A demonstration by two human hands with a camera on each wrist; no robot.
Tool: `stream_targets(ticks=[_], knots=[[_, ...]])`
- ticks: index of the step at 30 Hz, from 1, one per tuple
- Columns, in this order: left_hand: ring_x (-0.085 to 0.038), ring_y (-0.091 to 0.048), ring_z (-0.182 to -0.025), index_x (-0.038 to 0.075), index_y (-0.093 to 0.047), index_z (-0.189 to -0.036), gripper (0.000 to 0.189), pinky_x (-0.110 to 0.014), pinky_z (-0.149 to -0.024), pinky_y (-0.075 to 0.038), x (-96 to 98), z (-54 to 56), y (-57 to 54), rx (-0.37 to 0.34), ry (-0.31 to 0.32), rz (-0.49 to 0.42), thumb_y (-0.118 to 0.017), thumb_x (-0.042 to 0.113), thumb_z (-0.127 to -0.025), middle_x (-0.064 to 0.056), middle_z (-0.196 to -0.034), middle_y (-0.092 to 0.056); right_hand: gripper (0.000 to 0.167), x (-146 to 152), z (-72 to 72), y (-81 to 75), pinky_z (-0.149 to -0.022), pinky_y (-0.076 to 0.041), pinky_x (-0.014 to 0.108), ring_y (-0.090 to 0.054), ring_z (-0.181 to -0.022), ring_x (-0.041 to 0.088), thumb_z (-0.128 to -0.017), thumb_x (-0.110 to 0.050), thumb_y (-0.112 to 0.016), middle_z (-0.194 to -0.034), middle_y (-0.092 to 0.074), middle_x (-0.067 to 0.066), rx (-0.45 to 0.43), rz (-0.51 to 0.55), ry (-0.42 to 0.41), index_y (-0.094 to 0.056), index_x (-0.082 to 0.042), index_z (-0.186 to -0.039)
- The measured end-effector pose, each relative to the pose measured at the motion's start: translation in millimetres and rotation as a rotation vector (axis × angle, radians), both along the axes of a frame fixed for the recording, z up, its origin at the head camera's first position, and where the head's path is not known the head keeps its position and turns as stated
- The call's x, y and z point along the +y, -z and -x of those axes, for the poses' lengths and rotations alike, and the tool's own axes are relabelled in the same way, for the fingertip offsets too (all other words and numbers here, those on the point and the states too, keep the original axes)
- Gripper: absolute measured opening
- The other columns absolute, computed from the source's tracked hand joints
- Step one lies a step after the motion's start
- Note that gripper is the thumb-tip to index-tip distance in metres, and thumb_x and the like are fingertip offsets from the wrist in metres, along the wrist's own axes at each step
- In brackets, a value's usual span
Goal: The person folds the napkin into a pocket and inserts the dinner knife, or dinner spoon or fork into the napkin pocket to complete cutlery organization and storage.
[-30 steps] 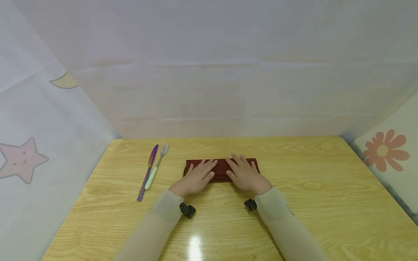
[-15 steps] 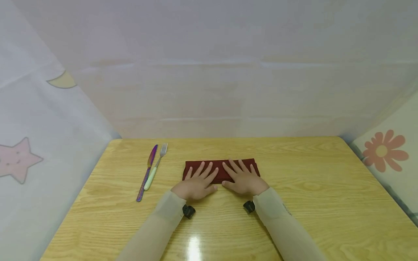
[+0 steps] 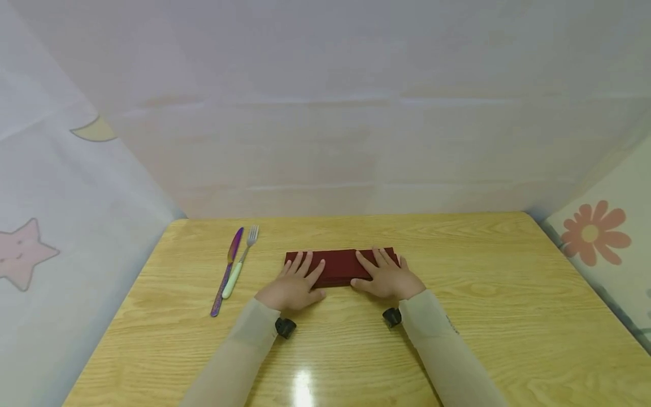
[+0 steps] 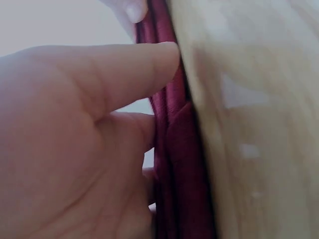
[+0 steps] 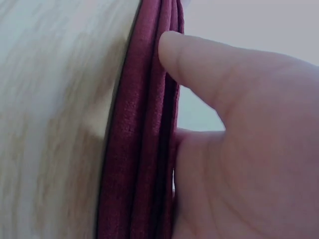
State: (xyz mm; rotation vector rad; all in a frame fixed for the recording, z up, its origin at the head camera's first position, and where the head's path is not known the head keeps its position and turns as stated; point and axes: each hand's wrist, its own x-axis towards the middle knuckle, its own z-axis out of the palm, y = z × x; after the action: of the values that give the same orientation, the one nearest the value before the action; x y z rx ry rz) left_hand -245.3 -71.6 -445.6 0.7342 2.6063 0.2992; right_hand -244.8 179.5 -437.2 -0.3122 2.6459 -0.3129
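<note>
Folded red cloth (image 3: 338, 265): one, lying flat on one wooden table (image 3: 508, 282)
Left hand (image 3: 292, 289) and right hand (image 3: 389, 280): two, fingers straight and spread on the cloth, gripping nothing
Smoothing: the step now, I think; next probably needs soft, even pressing
Purple knife (image 3: 227, 272): one, left of the cloth
Green-handled fork (image 3: 234, 277): one, just beside the knife

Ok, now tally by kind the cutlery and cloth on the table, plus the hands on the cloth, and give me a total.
Knife: 1
Fork: 1
Folded dark red cloth: 1
Hands: 2 (left hand and right hand)
Total: 5
</note>
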Motion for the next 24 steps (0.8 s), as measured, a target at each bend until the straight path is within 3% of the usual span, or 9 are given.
stream_targets(ticks=[8, 13, 17, 20, 24], knots=[[-0.042, 0.000, -0.153, 0.007, -0.026, -0.161, 0.064, -0.059, -0.122, -0.007, -18.6, 13.6, 1.7, -0.046, 0.048, -0.182, -0.041, 0.043, -0.110, -0.024, -0.166, -0.005, 0.069, -0.6, -4.4, -11.9, -0.115, -0.001, 0.072, -0.004, -0.153, 0.043, -0.104, -0.055, -0.047, -0.166, -0.014, 0.024, 0.044, 0.017, 0.029, -0.026, -0.023, -0.162], [-0.036, -0.034, -0.147, 0.009, -0.048, -0.151, 0.047, -0.054, -0.118, -0.030, -31.3, 18.3, -3.9, 0.061, 0.023, -0.285, -0.048, 0.031, -0.109, -0.017, -0.157, -0.041, 0.061, 1.1, -6.1, -16.3, -0.117, -0.008, 0.069, -0.023, -0.150, 0.043, -0.103, -0.044, -0.058, -0.156, -0.041, 0.020, 0.149, 0.116, 0.042, -0.047, -0.009, -0.152], [-0.035, -0.052, -0.132, 0.009, -0.061, -0.139, 0.039, -0.051, -0.107, -0.044, -40.6, 19.2, -13.4, 0.153, -0.014, -0.282, -0.063, 0.024, -0.102, -0.013, -0.141, -0.058, 0.049, -3.0, -7.3, -23.2, -0.115, -0.031, 0.058, -0.049, -0.136, 0.037, -0.100, -0.032, -0.066, -0.139, -0.061, 0.015, 0.248, 0.223, 0.012, -0.060, -0.003, -0.139], [-0.037, -0.050, -0.132, 0.009, -0.064, -0.133, 0.041, -0.051, -0.106, -0.045, -45.4, 20.1, -16.4, 0.136, -0.040, -0.250, -0.074, 0.020, -0.095, -0.015, -0.142, -0.055, 0.039, -10.5, -7.1, -25.2, -0.106, -0.045, 0.052, -0.059, -0.126, 0.033, -0.102, -0.024, -0.063, -0.133, -0.065, 0.014, 0.275, 0.303, -0.049, -0.064, 0.000, -0.134], [-0.038, -0.048, -0.133, 0.011, -0.066, -0.128, 0.042, -0.051, -0.106, -0.045, -46.6, 22.6, -14.2, 0.110, -0.038, -0.234, -0.080, 0.013, -0.089, -0.015, -0.143, -0.053, 0.032, -20.0, -7.3, -18.9, -0.104, -0.048, 0.048, -0.061, -0.123, 0.031, -0.103, -0.018, -0.061, -0.128, -0.067, 0.013, 0.252, 0.349, -0.106, -0.067, 0.001, -0.129]])
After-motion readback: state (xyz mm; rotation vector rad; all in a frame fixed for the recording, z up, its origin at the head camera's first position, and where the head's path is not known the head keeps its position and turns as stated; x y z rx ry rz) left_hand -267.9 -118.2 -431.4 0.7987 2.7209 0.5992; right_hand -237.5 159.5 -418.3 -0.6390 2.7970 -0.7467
